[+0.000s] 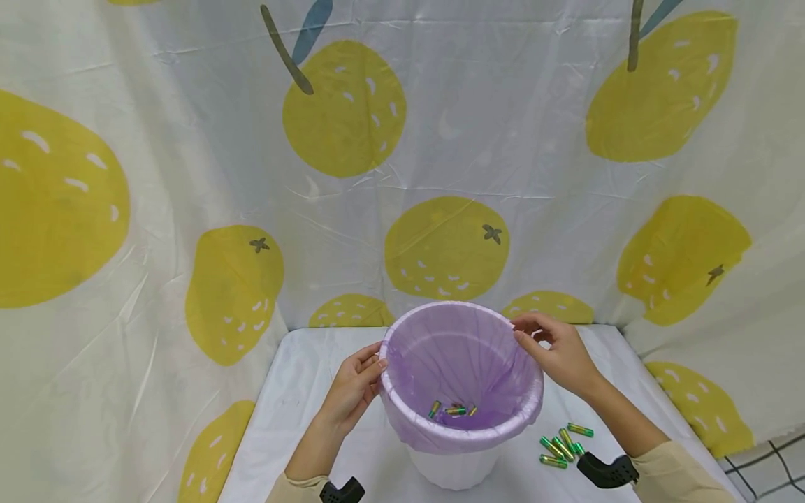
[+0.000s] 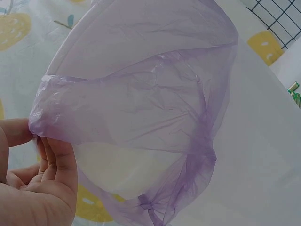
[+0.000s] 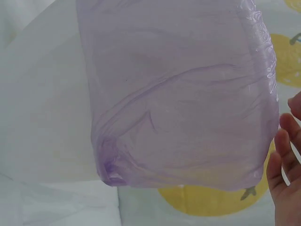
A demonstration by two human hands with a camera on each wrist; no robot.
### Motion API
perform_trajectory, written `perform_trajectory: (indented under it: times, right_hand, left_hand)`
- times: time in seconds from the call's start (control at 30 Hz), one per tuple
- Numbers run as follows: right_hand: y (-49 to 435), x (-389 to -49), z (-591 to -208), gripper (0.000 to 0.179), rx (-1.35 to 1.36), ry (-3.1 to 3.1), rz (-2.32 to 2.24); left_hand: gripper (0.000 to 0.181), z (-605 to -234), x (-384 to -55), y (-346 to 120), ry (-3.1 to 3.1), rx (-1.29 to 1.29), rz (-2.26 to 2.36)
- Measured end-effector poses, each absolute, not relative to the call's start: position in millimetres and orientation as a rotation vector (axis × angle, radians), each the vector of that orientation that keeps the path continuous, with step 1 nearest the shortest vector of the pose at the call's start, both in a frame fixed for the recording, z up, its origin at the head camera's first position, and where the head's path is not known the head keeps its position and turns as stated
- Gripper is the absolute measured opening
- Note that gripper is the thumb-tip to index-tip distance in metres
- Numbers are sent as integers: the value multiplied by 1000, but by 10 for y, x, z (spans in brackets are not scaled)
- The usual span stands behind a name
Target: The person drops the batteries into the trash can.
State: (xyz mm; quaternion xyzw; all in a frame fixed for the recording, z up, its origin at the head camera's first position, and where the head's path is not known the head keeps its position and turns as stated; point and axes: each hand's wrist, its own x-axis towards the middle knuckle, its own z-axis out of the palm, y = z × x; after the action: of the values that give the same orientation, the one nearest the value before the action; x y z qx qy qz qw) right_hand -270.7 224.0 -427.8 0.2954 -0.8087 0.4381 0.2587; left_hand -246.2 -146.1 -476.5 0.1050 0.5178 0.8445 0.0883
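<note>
A white trash can (image 1: pixel 454 467) stands on the table, lined with a purple trash bag (image 1: pixel 434 440) folded over its rim. My left hand (image 1: pixel 351 388) pinches the bagged rim at its left side; in the left wrist view the thumb lies on the edge and the fingers curl beneath the bag's fold. At the far right of the rim, my right hand (image 1: pixel 560 353) has loosely bent fingers at the bag's edge, with nothing seen pinched between them in the right wrist view. Several green and gold batteries (image 1: pixel 455 411) lie inside the bag at the bottom.
More batteries (image 1: pixel 556 447) lie in a loose group on the white tablecloth (image 1: pixel 314 433), right of the can. A curtain (image 1: pixel 339 230) with yellow fruit prints hangs behind and at the sides. A black wire grid (image 1: pixel 770 464) shows at the lower right.
</note>
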Motion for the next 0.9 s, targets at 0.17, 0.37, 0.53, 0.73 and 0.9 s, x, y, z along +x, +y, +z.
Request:
perform_trajectory:
  times: [0.17,0.37,0.53,0.73,0.9]
  right_hand:
    - [2304,-2697,-4328,29,771,-2199,1161]
    - [2370,-2674,-4349,30,755,-2209,1136]
    - [2424,-2646,-4359,30,754,-2215,1132]
    - [2500,-2630,-4408,31,702,-2232,1123]
    - [2558,-2611,-4463,28,667,-2237,1122]
  left_hand:
    - [52,-4758,-2455,-1463,1537,311,2513]
    - [51,-4755,-2457,-1463,1545,309,2508]
    - [51,-4755,-2458,-1466,1541,297,2509]
    - [51,-4757,-2462,-1471,1541,309,2504]
    - [51,-4758,-2466,-1470,1543,317,2500]
